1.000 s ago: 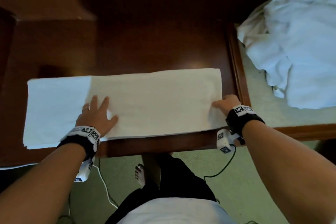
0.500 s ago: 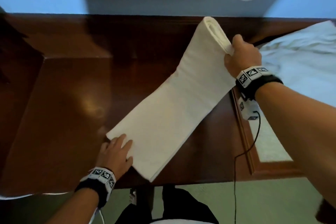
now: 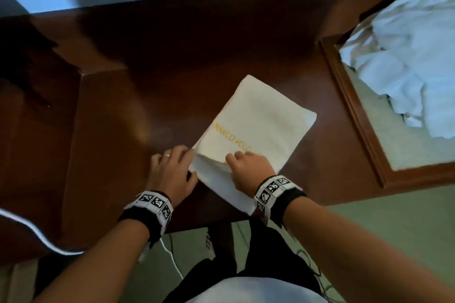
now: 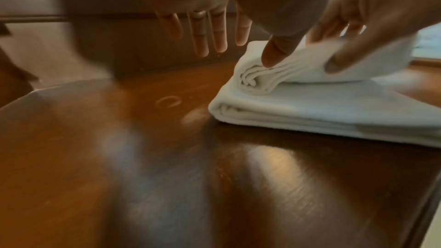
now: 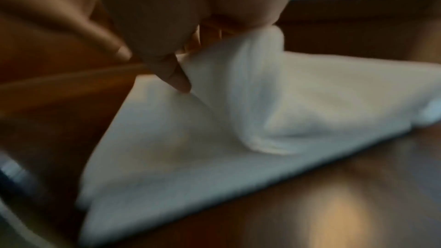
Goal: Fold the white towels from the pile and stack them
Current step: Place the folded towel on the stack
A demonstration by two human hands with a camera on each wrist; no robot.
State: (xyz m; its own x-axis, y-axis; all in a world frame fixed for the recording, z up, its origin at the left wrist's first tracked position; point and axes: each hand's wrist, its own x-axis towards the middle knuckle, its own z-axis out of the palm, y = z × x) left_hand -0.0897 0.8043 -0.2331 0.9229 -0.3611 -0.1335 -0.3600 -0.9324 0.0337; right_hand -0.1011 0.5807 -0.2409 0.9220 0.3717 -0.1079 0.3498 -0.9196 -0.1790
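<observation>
Nearby, the towel pile [image 3: 406, 66] lies right of the desk [image 3: 172, 76].

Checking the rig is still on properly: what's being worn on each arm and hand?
Bare forearms, no sleeves. Each wrist has a black band topped by a white strip of black-and-white square markers. The left hand wears a ring; none shows on the right hand.

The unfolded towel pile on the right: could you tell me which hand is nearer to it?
Right. The right hand grips the folded towel on the side facing the towel pile; the left hand rests at the towel's opposite, far edge.
</observation>
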